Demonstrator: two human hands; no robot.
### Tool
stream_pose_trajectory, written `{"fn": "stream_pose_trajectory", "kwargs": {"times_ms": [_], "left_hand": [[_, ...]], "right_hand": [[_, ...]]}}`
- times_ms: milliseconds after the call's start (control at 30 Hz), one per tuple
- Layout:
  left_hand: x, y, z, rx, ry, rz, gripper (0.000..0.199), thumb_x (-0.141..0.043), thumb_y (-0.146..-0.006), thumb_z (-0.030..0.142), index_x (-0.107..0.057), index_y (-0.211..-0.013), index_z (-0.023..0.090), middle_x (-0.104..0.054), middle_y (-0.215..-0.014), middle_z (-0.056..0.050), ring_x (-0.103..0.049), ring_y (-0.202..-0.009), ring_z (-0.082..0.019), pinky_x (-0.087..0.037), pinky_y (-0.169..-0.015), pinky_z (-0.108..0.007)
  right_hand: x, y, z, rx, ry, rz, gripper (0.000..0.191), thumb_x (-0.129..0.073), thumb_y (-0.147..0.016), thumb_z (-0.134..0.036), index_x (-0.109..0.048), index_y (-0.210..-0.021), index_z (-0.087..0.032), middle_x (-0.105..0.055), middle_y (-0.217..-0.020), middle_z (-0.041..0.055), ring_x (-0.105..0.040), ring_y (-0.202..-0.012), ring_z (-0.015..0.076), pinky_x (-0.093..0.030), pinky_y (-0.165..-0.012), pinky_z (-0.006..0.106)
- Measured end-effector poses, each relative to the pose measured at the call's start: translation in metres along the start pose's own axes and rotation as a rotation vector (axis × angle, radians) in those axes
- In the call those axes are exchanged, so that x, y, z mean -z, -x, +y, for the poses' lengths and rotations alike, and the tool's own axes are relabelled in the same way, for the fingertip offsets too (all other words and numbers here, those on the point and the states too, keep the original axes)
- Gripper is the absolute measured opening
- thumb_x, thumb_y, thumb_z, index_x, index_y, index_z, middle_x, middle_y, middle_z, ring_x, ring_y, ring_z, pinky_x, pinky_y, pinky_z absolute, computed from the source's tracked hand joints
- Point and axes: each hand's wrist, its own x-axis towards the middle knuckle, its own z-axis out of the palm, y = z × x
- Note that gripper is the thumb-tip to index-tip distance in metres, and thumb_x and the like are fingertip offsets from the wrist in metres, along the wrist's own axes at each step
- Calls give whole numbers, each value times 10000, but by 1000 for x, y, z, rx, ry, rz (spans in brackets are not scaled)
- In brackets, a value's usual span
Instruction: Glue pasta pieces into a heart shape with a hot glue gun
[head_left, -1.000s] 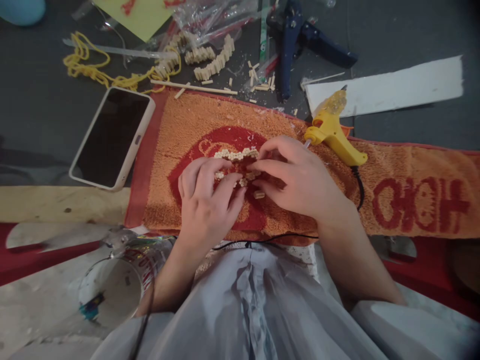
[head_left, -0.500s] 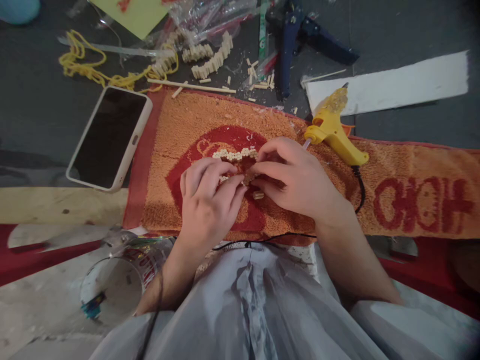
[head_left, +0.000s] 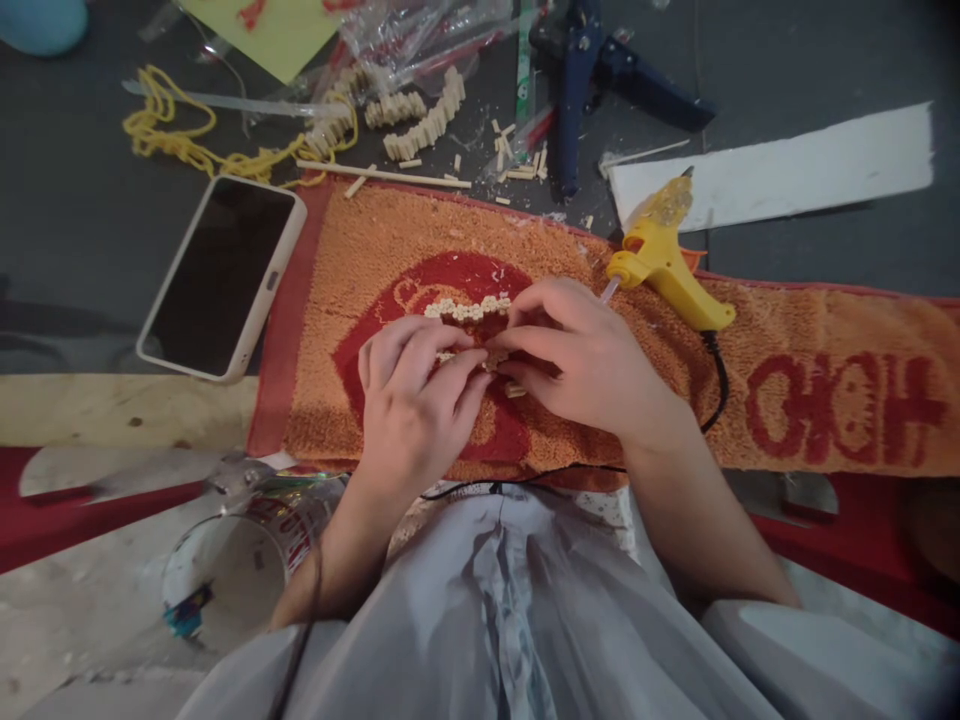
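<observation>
My left hand [head_left: 420,385] and my right hand [head_left: 581,355] meet over the red patch of an orange towel [head_left: 360,235]. Fingertips of both pinch a small cluster of short pale wooden sticks [head_left: 496,360], mostly covered by the fingers. Just beyond them on the towel lies a wavy strip of glued stick pieces [head_left: 466,310], seen end-on. A small loose bundle of sticks [head_left: 514,389] rests under my right fingers. A yellow glue gun [head_left: 664,265] lies on the towel right of my right hand, its clear glue stick pointing toward that hand.
A phone [head_left: 221,275] lies left of the towel. Behind it are yellow yarn [head_left: 161,125], a long thin stick [head_left: 390,174], curved stick pieces [head_left: 429,120], blue-handled cutters [head_left: 581,90] and a white strip [head_left: 780,165]. A white bin [head_left: 225,570] stands below at left.
My right hand has shifted slightly left, closer to my left fingertips. The left hand keeps nearly the same place, and both still pinch the stick cluster.
</observation>
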Motion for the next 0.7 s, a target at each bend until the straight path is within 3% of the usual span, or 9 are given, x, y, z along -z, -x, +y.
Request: {"fn": "stream_pose_trajectory", "kwargs": {"times_ms": [433,567,700], "left_hand": [[-1,0,-1,2,11,4,142,-649,-852,184,-706,-962,254,-708,-994,-38,-593,-1041,-249,-474,-909,-452],[-2,1,-2,20,33,-3,181,-650,-835,166,-714,-975,261,-706,-1005,-39,-585,-1064,-255,-457,-927,-456],[-3,2,-2,25,35,-2,198,-641,-828,156,-714,-978,263,-704,-1006,-41,-583,-1063,-257,-450,-933,-463]], "right_hand": [[2,0,-2,12,-32,-9,144,-621,-830,-215,-710,-924,-153,-615,-970,112,-579,-930,250,-499,-830,423],[0,-2,-5,-18,-34,14,180,-634,-850,-324,-708,-879,-163,-613,-945,109,-580,-918,252,-498,-828,428],[-3,-3,-7,-49,-15,31,134,-641,-842,-304,-696,-829,-182,-613,-928,94,-574,-897,241,-493,-809,414]]}}
